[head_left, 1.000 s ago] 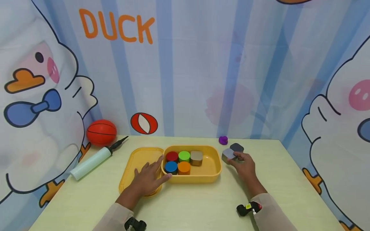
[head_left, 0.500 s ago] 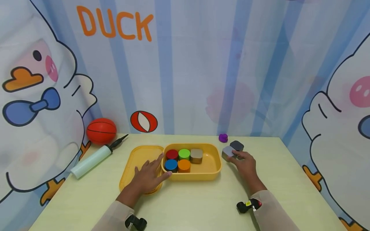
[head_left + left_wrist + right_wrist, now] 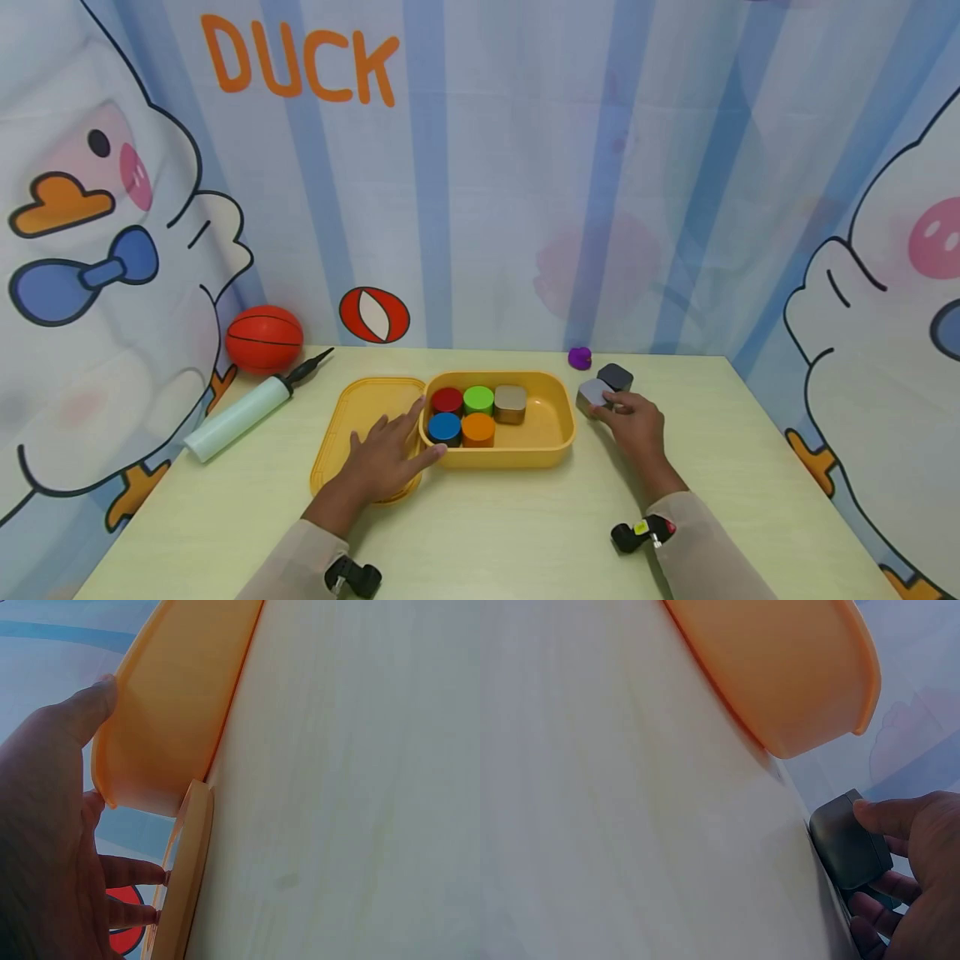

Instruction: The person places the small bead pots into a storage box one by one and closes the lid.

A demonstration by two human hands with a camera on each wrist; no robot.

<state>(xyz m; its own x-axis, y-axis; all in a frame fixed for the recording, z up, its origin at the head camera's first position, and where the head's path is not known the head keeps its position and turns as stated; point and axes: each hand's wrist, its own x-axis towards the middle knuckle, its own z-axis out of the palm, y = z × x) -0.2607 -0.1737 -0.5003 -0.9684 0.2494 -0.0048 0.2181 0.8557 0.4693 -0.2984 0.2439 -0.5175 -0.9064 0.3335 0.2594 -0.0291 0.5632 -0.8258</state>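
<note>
Well, right hand [image 3: 637, 433]: pinches the light gray block [image 3: 592, 395] between thumb and fingers, curled close about its edges.
Gray block's place: low at the bench [image 3: 525, 533], right of the yellow box [image 3: 502, 459] and apart from it; cannot tell whether fully resting on the surface.
Dark gray block [image 3: 616, 377]: just behind and to the right of the lighter one, touching or barely apart, hard to tell which.
Left hand [image 3: 381, 462]: spread wide, gripping nothing; touches the box's left end with thumb at the near rim, reaches over the lid [image 3: 332, 457] with other fingers.
Yellow box: stands upright between both hands, just beside the lid.
Inside the box: red piece [image 3: 447, 401], green piece [image 3: 478, 400] and tan block [image 3: 510, 402] behind; blue piece [image 3: 445, 428] and orange piece [image 3: 477, 430] in front.
Far edge: small purple object [image 3: 580, 358] beyond the gray blocks.
Left side: pale green pump [image 3: 240, 419] lying slantwise, near a red ball [image 3: 264, 340].
Backdrop [image 3: 510, 167]: blue-striped, with printed ducks and orange lettering, "DUCK".
</note>
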